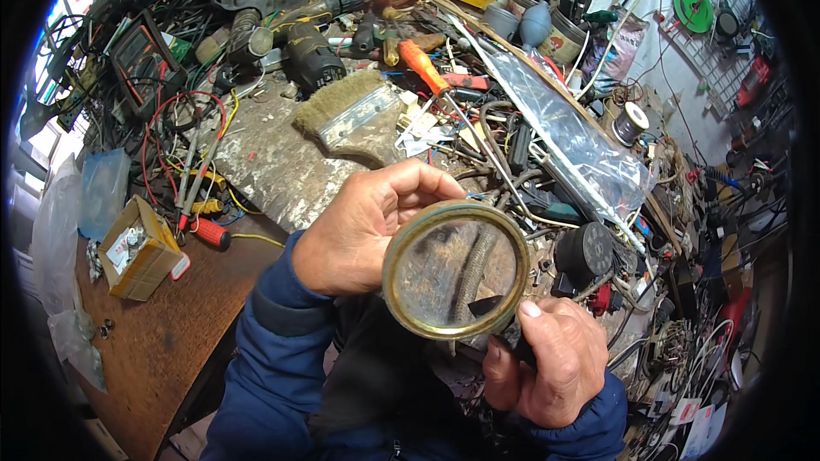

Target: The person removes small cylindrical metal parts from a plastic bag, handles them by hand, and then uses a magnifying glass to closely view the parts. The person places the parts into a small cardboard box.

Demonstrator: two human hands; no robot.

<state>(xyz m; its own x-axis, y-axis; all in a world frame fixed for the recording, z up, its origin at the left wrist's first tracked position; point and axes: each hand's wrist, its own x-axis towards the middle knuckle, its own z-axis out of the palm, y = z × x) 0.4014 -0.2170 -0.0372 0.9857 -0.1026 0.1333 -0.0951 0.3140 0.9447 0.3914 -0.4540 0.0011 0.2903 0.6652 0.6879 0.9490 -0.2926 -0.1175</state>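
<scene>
Blue-sleeved forearms [278, 367] slant in from below, the left hand [354, 230] turned inward with curled fingers [418, 175] partly hidden, the right hand [559, 363] lower, its thumb [500, 373] and index finger [540, 324] nearly pinched together.

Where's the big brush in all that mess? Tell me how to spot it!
Find the cluttered workbench, then the left hand beside the round glass. Look above that hand in the picture: the wide brush lies below the black power tool and left of the orange screwdriver. Unlike those tools, it has a thick row of fuzzy, tan bristles and a silvery metal band.
</scene>
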